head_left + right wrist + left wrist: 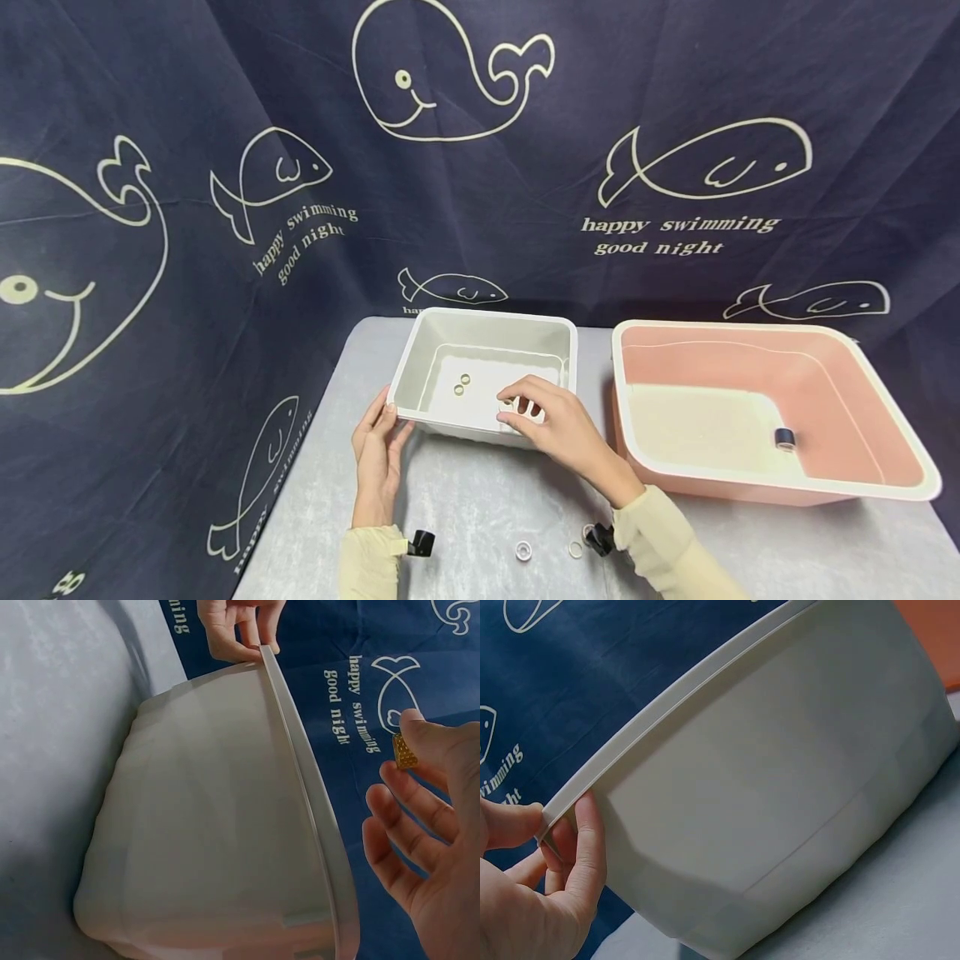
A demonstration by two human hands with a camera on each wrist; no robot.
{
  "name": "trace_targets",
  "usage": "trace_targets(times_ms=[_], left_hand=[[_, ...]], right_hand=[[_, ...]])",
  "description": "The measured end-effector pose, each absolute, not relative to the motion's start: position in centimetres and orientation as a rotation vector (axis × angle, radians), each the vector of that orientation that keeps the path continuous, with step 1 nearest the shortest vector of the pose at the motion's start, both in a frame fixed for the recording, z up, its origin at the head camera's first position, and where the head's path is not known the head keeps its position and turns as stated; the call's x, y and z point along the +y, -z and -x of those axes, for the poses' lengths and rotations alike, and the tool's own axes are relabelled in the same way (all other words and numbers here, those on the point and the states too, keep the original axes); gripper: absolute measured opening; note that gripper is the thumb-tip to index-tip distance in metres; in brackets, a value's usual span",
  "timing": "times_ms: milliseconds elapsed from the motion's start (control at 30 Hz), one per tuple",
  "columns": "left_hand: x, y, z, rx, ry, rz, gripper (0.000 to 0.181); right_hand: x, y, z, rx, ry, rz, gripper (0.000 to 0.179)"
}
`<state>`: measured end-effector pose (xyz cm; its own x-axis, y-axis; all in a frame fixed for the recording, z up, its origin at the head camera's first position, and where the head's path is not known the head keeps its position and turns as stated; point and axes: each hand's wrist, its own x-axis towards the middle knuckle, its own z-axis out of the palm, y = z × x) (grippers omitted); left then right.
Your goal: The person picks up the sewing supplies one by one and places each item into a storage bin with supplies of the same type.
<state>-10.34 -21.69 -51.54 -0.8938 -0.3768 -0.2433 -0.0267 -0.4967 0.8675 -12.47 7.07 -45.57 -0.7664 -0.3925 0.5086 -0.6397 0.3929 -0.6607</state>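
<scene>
- Pinching a small gold piece (406, 752), the right hand (555, 421) hovers over a grey bin (495, 316)
- Left hand (378, 454) grips its rim (641, 726)
- Two gold rings (459, 390) lie inside

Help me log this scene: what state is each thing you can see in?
Grey tub: open-topped.
Pink tub: open-topped.
Two gold rings: inside the grey tub.
Gold piece: held between thumb and finger.
Dark roll: inside the pink tub.
White ring: on the table.
Thin rings: on the table, one partly hidden.
Left hand: gripping the grey tub's rim.
Right hand: pinching the gold piece.
Curtain: hanging.
</scene>
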Motion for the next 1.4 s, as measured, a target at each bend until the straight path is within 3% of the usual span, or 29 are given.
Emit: trace_targets(times_ms=[1400], left_hand=[[-21.5, 51.5, 10.3, -1.412, 2.479, -0.62, 0.048]], right_hand=[[2.1, 44.8, 19.4, -2.777, -1.47, -0.524, 0.017]])
